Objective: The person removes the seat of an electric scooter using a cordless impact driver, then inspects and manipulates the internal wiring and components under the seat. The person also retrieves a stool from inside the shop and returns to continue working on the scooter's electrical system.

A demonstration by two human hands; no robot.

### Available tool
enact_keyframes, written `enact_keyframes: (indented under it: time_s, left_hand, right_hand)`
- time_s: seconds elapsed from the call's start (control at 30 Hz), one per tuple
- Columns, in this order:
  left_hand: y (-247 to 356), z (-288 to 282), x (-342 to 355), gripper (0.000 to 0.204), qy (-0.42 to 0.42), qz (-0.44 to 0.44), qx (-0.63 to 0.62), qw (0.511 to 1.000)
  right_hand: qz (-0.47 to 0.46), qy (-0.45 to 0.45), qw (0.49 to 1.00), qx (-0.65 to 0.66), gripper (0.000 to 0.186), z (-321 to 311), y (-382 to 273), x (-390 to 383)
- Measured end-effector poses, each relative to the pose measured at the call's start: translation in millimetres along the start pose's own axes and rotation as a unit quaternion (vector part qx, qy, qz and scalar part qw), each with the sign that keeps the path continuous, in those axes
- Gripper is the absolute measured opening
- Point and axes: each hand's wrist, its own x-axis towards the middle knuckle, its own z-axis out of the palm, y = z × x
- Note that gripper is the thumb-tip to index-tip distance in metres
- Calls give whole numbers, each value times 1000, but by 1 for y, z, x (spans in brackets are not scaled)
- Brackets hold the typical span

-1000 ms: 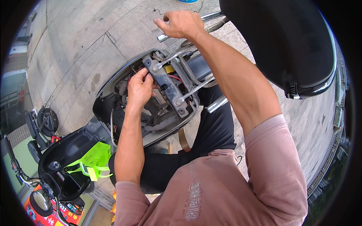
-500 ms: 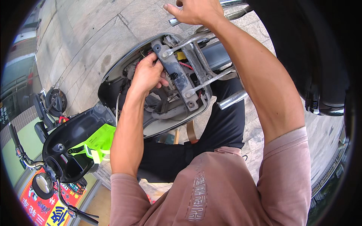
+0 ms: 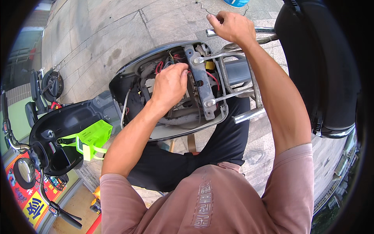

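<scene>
An opened electric scooter body (image 3: pixel 130 132) lies before me, its inner compartment exposed with wires and frame tubes. My left hand (image 3: pixel 169 86) reaches into it, fingers bent and closed beside a grey metal crossbar (image 3: pixel 200 80). Whatever lies in those fingertips is hidden by the hand. Close by run red wires (image 3: pixel 159 67) and a red cable (image 3: pixel 214 78) beyond the crossbar. Above a chrome rail (image 3: pixel 210 32) of the rear rack is my right hand (image 3: pixel 233 27), its fingers curled and the thumb out to the left. Its palm side is hidden, so contact with the rail is unclear.
A bright green bag (image 3: pixel 95 136) hangs at the scooter's front, near the handlebar (image 3: pixel 43 183) and round mirror (image 3: pixel 25 173). On the right looms a large black padded piece (image 3: pixel 311 66). A blue bucket (image 3: pixel 236 3) stands on the paving at the top. Another two-wheeler's wheel (image 3: pixel 52 85) is at far left.
The view has shifted, bringing the blue bucket into sight. My left hand has turned over more, its back now showing beside the crossbar. My right hand stays by the chrome rail.
</scene>
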Motion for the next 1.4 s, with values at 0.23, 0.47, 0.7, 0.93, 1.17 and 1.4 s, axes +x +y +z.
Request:
enact_keyframes:
  time_s: [0.23, 0.47, 0.7, 0.93, 1.17, 1.4]
  left_hand:
    - [-27, -20, -6, 27, 21, 220, 226, 949]
    - [-46, -17, -14, 31, -80, 225, 234, 943]
    - [-54, -35, -15, 20, -202, 243, 229, 921]
    - [-51, -52, -14, 36, -259, 255, 289, 886]
    - [-61, -42, -22, 43, -195, 286, 296, 890]
    - [-71, -21, -4, 27, -136, 268, 35, 953]
  right_hand:
    - [13, -26, 999, -24, 57, 1, -1, 5]
    - [0, 16, 1000, -14, 51, 14, 10, 13]
    - [-42, 6, 998, 49, 48, 16, 20, 18]
    - [-33, -25, 995, 90, 48, 14, 19, 16]
    - [-42, -26, 996, 69, 49, 12, 18, 15]
    - [-49, -6, 995, 92, 47, 16, 21, 15]
